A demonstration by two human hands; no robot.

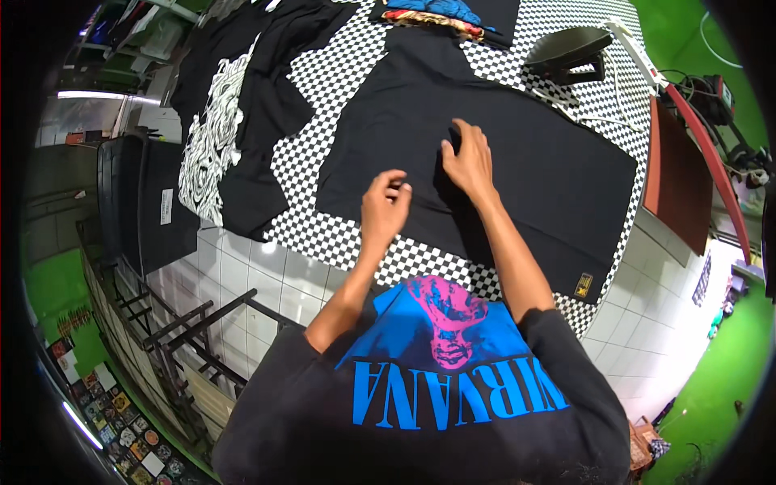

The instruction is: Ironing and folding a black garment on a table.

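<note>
A black cloth garment point(533, 162), which looks like a T-shirt, lies spread flat before me, with a small gold label at its near right corner. Over its left part hangs my left hand point(385, 206), fingers loosely curved and apart, with nothing in it. My right hand point(470, 162) is farther out, above the garment's middle, its thumb and fingers spread and holding nothing. Whether either hand touches the cloth I cannot tell. Some shallow creases run across the fabric.
The garment lies on a black-and-white checkered tabletop point(311, 242). To the left is another black garment point(259, 137) with a white print. Folded colourful cloth point(436, 12) sits at the far edge. A dark round-headed device point(568, 50) stands far right, near a red-and-white arm point(687, 105).
</note>
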